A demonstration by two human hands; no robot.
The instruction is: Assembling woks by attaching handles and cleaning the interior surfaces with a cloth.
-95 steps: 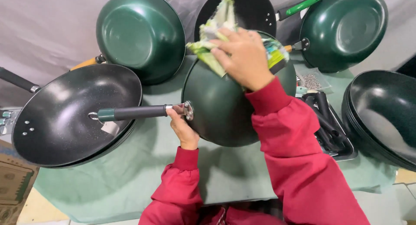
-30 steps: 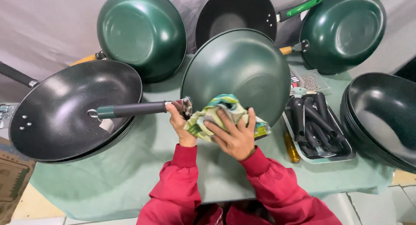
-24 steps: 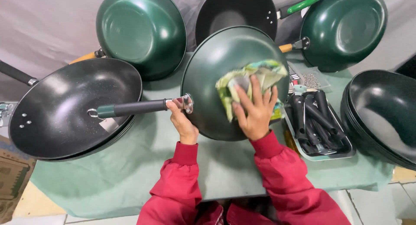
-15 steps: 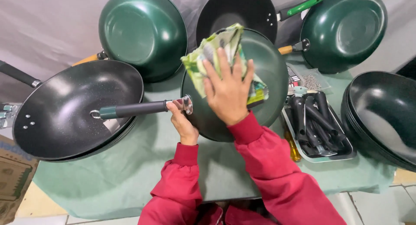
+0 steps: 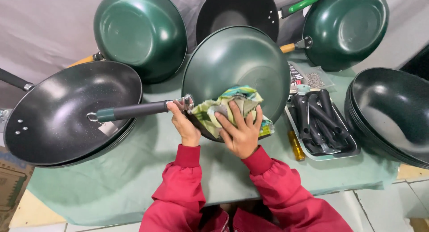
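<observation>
My left hand (image 5: 183, 124) has its fingers curled tight around the neck of the green wok (image 5: 237, 75), which stands tilted on edge mid-table with its handle (image 5: 134, 111) pointing left. My right hand (image 5: 241, 131), fingers spread, presses the green-yellow cloth (image 5: 228, 109) flat on the wok's near lower side. To wipe well I'd judge: keep the left grip firm, palm flat, overlap strokes, stay off the handle tray (image 5: 321, 124) at right.

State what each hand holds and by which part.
The left hand grips the green wok where its handle joins the bowl. The right hand presses a crumpled cloth flat against the wok's near rim.
</observation>
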